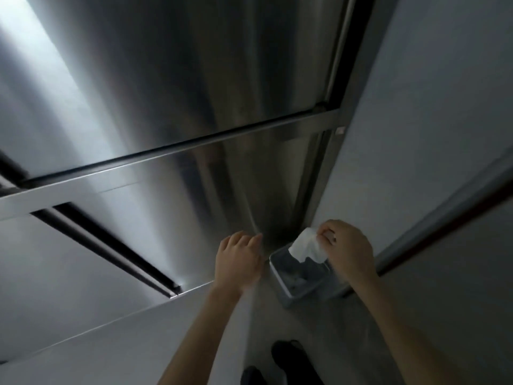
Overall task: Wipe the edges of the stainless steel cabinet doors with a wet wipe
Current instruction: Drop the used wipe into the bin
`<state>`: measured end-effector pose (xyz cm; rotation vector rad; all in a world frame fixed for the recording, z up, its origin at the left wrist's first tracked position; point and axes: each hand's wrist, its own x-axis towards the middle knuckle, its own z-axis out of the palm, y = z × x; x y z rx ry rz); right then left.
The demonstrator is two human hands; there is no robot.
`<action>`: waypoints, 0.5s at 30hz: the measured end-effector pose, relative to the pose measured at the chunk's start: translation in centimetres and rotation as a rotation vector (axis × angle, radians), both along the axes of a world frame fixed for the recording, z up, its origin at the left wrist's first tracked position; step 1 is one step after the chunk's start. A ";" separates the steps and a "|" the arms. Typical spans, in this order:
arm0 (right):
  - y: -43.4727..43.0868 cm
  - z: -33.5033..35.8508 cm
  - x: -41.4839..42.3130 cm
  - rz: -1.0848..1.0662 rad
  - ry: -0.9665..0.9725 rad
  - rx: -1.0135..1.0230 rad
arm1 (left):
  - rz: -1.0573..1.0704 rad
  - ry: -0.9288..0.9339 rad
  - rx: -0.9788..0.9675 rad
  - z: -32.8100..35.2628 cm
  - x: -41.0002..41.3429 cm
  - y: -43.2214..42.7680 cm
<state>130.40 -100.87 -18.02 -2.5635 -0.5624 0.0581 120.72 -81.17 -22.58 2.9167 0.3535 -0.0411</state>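
A white wet wipe (306, 247) sticks up out of a clear plastic dispenser box (302, 284) on the steel counter. My right hand (348, 250) pinches the wipe's top corner just above the box. My left hand (240, 262) hovers to the left of the box, fingers loosely curled and holding nothing. The stainless steel cabinet doors (172, 93) fill the upper left of the view, with a dark gap along their lower edge.
A steel frame rail (172, 159) runs across below the doors. A second sliding door track (111, 245) lies at the lower left. A grey wall (444, 134) closes the right side. My dark shoes (288, 359) show on the floor below.
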 end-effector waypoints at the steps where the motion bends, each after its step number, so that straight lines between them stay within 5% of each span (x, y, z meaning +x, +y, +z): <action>1: -0.7 1.5 -0.7 0.000 0.005 0.005 | -0.001 0.006 -0.003 1.4 -0.7 -0.8; 15: -7.0 2.6 -5.0 0.030 0.075 -0.047 | 0.083 0.001 -0.037 5.5 -7.3 -9.2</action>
